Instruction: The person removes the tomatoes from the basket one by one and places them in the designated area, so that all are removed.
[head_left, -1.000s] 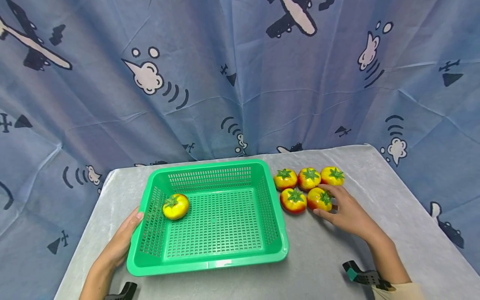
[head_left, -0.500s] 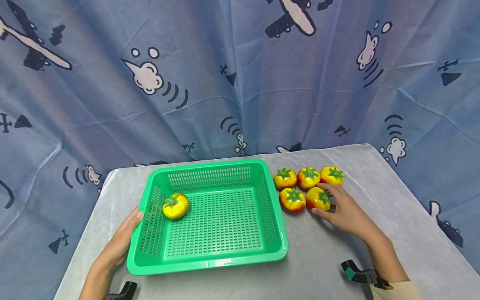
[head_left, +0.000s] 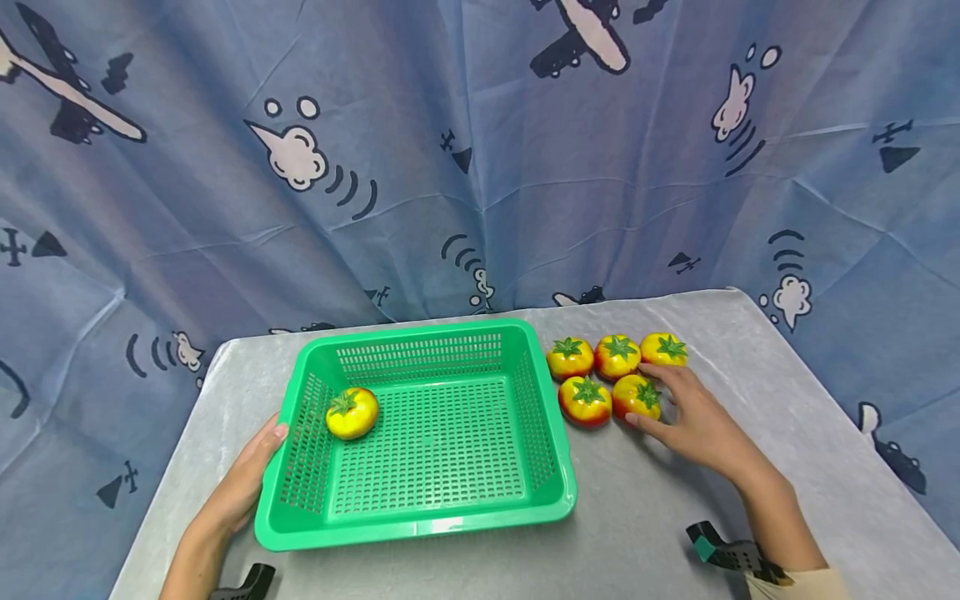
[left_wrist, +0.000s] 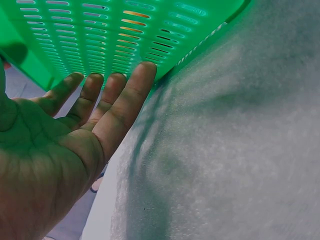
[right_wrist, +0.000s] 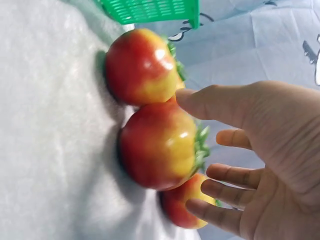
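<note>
A green plastic basket (head_left: pixel 427 530) with slotted walls stands left of centre on the table. One yellow tomato (head_left: pixel 352 413) lies inside it, near the left wall. My left hand (head_left: pixel 242 479) holds the basket's left side, thumb over the rim and fingertips against the outer wall (left_wrist: pixel 110 30). Right of the basket, several shiny red-and-yellow tomatoes sit in two rows. Over the front right tomato (head_left: pixel 636 398) hovers my right hand (head_left: pixel 701 421), thumb and fingers spread around it. In the right wrist view, a gap shows between most fingers and that tomato (right_wrist: pixel 157 145).
Close beside that tomato sit the front left one (head_left: pixel 585 402) and the back row: left (head_left: pixel 571 358), middle (head_left: pixel 618 358) and right (head_left: pixel 664 349). A grey-white cloth covers the table (head_left: pixel 765 392). Behind it hangs a blue printed curtain (head_left: pixel 570 200).
My right hand has shifted slightly, its thumb and fingers now a little wider around the front right tomato. The left hand, basket and tomatoes stay where they were.
</note>
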